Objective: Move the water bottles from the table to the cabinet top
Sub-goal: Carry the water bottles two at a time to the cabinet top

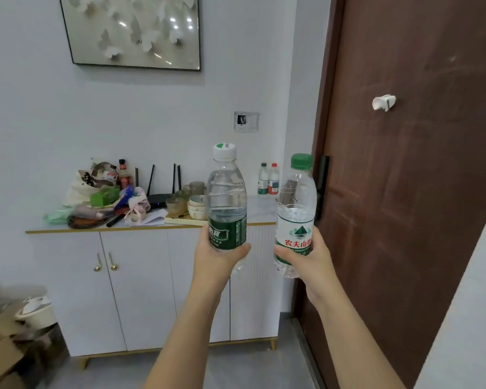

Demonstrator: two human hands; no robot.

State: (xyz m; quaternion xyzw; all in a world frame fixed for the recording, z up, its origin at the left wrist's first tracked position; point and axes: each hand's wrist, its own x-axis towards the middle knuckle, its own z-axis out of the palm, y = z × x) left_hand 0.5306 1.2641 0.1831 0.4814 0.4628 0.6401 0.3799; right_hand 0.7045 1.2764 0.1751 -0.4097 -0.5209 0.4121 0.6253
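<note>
My left hand (218,258) grips the lower part of a clear water bottle with a white cap and dark green label (226,197), held upright. In my right hand (306,259) is a second upright bottle with a green cap and a white, red and green label (295,217). Both are held in the air in front of the white cabinet; its top (260,210) lies just behind them. Two small bottles, one with a green cap (262,180) and one with a red cap (273,179), stand at the back right of the cabinet top.
The cabinet top's left and middle hold a bag (88,182), a router (159,196), stacked bowls (197,206), glasses and papers. A brown door (404,164) stands to the right. Cardboard boxes (0,352) and a bin sit on the floor at left.
</note>
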